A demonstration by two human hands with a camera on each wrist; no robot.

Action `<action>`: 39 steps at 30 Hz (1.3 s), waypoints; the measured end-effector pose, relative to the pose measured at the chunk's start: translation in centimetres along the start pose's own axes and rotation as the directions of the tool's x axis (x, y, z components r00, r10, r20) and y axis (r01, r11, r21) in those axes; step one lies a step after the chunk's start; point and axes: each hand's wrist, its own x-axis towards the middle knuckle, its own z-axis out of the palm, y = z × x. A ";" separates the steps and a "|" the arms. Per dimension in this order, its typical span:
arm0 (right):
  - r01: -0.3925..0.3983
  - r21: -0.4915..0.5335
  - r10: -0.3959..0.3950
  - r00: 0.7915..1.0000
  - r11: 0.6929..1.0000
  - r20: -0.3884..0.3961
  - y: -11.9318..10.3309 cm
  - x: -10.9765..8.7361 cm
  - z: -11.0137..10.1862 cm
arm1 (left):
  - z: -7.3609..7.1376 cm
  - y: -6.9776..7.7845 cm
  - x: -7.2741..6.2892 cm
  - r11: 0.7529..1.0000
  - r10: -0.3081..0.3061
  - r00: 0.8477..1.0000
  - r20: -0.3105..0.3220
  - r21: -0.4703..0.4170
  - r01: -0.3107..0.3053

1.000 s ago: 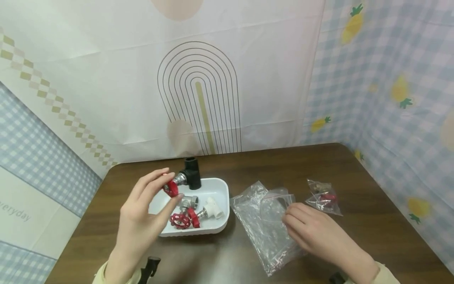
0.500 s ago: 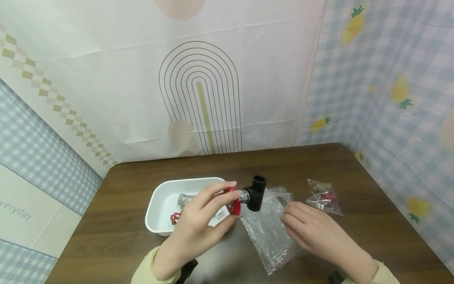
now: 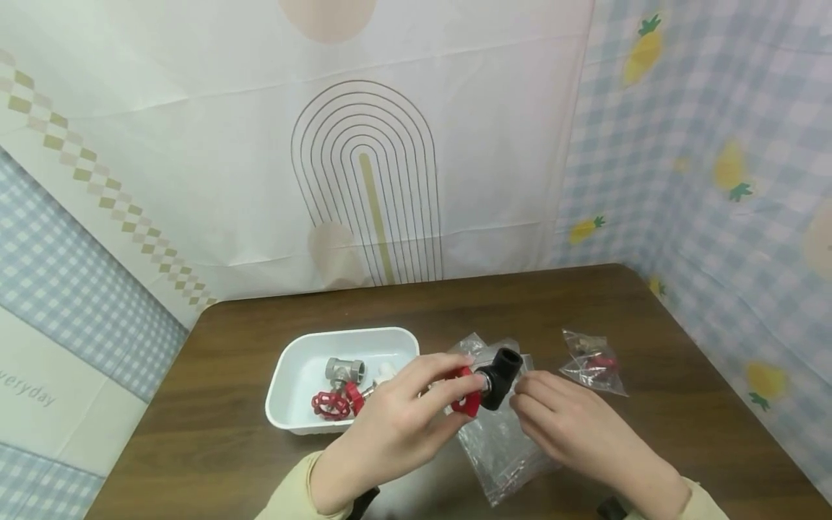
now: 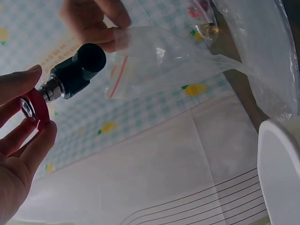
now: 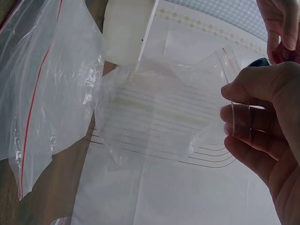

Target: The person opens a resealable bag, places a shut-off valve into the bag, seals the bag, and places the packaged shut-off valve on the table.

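Note:
My left hand (image 3: 403,419) grips the red handwheel (image 4: 35,108) of a valve whose black tee-shaped body (image 3: 502,379) points toward my right hand. A silver collar (image 4: 51,89) joins wheel and body. My right hand (image 3: 565,419) pinches the top edge of a clear zip bag (image 5: 154,112) with a red seal line. In the left wrist view the valve's black end stands close beside the bag's mouth, and the bag hangs down from the right fingers.
A white tray (image 3: 286,368) at the left holds a metal valve (image 3: 344,372) with a red handwheel (image 3: 330,406) and a white fitting (image 3: 385,372). More clear bags (image 3: 487,469) lie flat on the wooden table (image 3: 214,433). A small bag (image 3: 593,361) with red and brass parts lies at the right.
My left hand has carried the black-bodied valve from above the tray rightward to beside the bag. My right hand has stayed almost in place, still holding the bag's edge.

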 end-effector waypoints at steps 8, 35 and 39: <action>0.009 0.018 -0.009 1.000 1.000 -0.026 -0.5 0.4 0.1 | 0.2 -0.1 -0.2 0.997 0.016 0.994 0.104 0.080 -0.024; 0.112 0.053 -0.109 0.993 0.992 -0.053 -1.5 1.8 0.9 | 2.2 0.3 -1.0 0.979 -0.139 0.944 0.301 0.185 0.085; 0.117 0.060 -0.115 0.993 0.991 -0.040 -1.5 1.8 0.9 | 2.4 0.2 -1.0 0.978 -0.149 0.938 0.314 0.187 0.093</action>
